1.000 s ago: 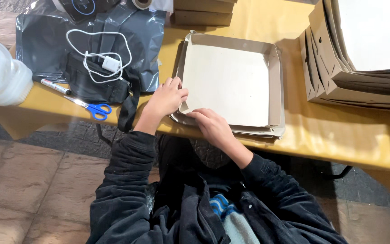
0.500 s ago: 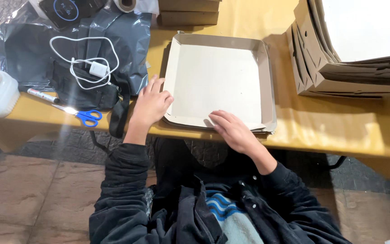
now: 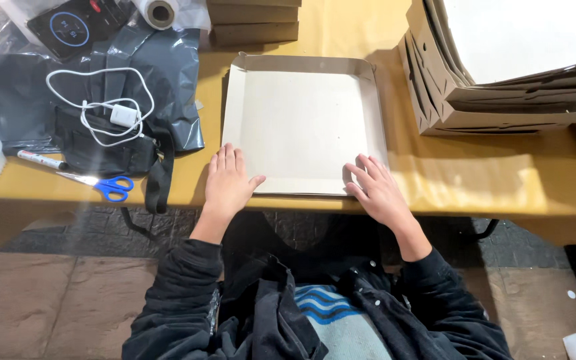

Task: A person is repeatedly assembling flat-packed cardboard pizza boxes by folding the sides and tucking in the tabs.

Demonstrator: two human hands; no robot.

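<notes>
Beyond my right hand, the stack of folded boxes runs off the edge; my left hand covers the tray's corner.

Both hands rest on cardboard tray.

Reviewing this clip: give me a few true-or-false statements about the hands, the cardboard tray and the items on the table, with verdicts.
1. Both hands rest on the near edge of the cardboard tray. True: the left hand is at its near left corner, the right hand at its near right corner.
2. The scissors have red handles. False: the handles are blue.
3. A white cable lies on the dark plastic bag. True.
4. The tray holds a stack of paper. False: it is empty inside.
5. The stack of cardboard stands left of the tray. False: it stands to the right.
</notes>
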